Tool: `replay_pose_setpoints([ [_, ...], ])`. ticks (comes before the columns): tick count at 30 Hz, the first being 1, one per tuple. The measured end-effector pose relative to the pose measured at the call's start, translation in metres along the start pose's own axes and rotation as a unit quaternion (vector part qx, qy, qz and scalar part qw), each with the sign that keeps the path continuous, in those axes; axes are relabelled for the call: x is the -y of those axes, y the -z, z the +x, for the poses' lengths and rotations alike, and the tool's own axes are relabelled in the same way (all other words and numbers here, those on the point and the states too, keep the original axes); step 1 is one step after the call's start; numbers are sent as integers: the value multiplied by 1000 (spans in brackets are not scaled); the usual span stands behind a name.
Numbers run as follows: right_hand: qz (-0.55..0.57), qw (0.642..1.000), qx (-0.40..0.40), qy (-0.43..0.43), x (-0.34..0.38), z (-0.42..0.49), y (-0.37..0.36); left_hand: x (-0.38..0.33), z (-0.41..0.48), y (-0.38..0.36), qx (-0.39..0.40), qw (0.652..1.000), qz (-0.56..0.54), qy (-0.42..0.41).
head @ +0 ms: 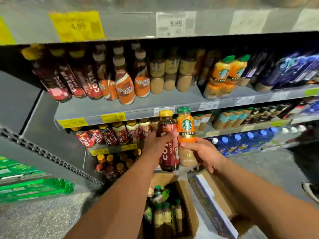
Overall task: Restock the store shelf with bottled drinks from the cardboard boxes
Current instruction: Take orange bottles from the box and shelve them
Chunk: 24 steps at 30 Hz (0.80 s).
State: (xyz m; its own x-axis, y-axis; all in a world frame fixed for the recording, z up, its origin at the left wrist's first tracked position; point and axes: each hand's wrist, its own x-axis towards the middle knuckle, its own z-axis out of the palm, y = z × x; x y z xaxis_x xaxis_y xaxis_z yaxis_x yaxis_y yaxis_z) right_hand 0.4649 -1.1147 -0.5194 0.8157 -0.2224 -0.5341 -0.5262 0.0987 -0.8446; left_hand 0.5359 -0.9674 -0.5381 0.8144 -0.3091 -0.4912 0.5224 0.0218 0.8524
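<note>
My left hand (159,141) grips a dark red Costa coffee bottle (168,147) with a yellow cap, held upright in front of the grey shelf (138,107). Right beside it, my right hand (203,153) holds an orange Starbucks bottle (186,135) with a green cap; the two bottles touch. Both are raised to about the level of the middle shelf edge. Below my arms stands an open cardboard box (189,211) with several green-capped bottles (165,214) inside.
The shelves hold rows of Costa bottles (72,80), Nescafe bottles (125,87) and orange Starbucks bottles (222,75). Blue-capped water bottles (241,140) fill the lower right. A second cardboard box (217,195) lies to the right, green crates (31,187) to the left, a shoe (310,190) at the right edge.
</note>
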Motion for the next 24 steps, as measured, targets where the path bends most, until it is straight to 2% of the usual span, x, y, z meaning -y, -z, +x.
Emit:
replay_pose_setpoints([
  [4, 21, 999, -46, 21, 11, -21, 15, -25, -12, -24, 32, 996, 63, -46],
  [11, 29, 993, -84, 79, 40, -34, 50, -53, -16, -70, 38, 997, 39, -54],
  [14, 35, 989, -101, 106, 52, -26, 72, -67, -13, -94, 38, 995, 34, -83],
  [20, 35, 984, -116, 127, 69, 10, 133, -77, -2, -143, 8, 991, 36, -132],
  [24, 22, 982, -118, 145, 81, 44, 176, -77, 20, -184, -44, 989, 19, -140],
])
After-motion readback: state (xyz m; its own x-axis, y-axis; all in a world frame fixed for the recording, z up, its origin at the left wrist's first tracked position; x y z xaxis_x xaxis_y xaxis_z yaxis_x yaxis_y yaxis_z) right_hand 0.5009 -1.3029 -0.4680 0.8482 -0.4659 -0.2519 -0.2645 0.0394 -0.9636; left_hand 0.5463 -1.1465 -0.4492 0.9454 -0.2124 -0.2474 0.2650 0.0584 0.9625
